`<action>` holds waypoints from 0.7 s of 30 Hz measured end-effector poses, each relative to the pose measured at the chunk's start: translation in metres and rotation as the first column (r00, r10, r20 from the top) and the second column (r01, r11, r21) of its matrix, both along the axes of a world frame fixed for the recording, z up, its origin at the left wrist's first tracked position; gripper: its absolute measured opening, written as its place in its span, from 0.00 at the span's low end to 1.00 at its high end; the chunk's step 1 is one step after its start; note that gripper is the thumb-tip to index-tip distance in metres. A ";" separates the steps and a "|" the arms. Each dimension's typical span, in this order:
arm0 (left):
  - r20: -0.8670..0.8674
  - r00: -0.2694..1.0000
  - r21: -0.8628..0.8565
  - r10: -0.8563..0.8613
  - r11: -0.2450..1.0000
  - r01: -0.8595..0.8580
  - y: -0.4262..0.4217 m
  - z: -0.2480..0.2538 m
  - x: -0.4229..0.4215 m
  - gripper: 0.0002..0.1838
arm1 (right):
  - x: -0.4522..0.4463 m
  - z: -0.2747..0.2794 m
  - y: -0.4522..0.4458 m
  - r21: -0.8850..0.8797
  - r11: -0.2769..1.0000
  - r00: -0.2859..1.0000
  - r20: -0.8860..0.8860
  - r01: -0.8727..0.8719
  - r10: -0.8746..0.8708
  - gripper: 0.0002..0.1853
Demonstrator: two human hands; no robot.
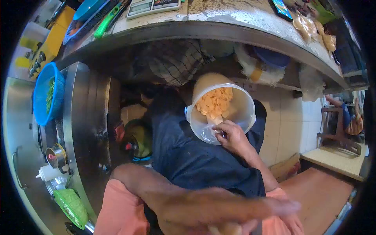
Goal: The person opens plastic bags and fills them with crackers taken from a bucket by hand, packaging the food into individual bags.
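Observation:
A translucent white bucket (244, 113) stands tilted toward me between my knees, with thin orange slices (215, 100) heaped on its far side. My right hand (231, 136) reaches over the near rim, fingers closed in a pinch. A pale flat piece (214, 118) runs from near the fingertips to the slices; whether it is a tool or the thing held is unclear. Close to the camera, my left hand (231, 209) crosses toward the right, smeared by motion. A pale bit shows beneath it, too blurred to name.
Ahead runs a counter (219, 19) with a kitchen scale (152, 7), a phone (281, 9) and plastic bags (307, 29). On the left are a steel unit (78, 137), a blue basket of green vegetables (49, 94) and a squeeze bottle (49, 172). Another person (352, 121) is at far right.

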State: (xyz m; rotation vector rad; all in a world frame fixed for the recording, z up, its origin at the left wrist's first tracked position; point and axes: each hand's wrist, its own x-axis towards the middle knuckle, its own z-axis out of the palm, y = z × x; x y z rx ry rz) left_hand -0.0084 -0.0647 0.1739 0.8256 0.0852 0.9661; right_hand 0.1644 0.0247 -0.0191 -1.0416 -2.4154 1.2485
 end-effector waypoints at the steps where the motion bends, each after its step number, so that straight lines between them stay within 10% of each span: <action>1: 0.041 0.998 0.019 -0.037 0.999 0.036 0.002 0.003 0.004 0.38 | 0.000 0.000 -0.001 0.004 1.000 1.000 -0.002 -0.004 0.004 0.13; 16: 0.232 0.893 -0.039 -0.385 0.914 0.404 0.016 -0.006 0.055 0.50 | 0.007 0.028 0.009 -0.004 0.996 0.973 -0.211 0.093 -0.092 0.13; 18: 0.179 0.670 -0.528 -0.720 0.505 0.683 -0.005 -0.001 0.075 0.49 | 0.007 0.028 0.010 -0.009 0.997 0.976 -0.203 0.081 -0.081 0.13; 21: 0.225 0.765 -0.364 -0.604 0.676 0.641 0.002 -0.005 0.069 0.47 | 0.004 0.030 0.013 0.009 0.997 0.975 -0.211 0.072 -0.068 0.13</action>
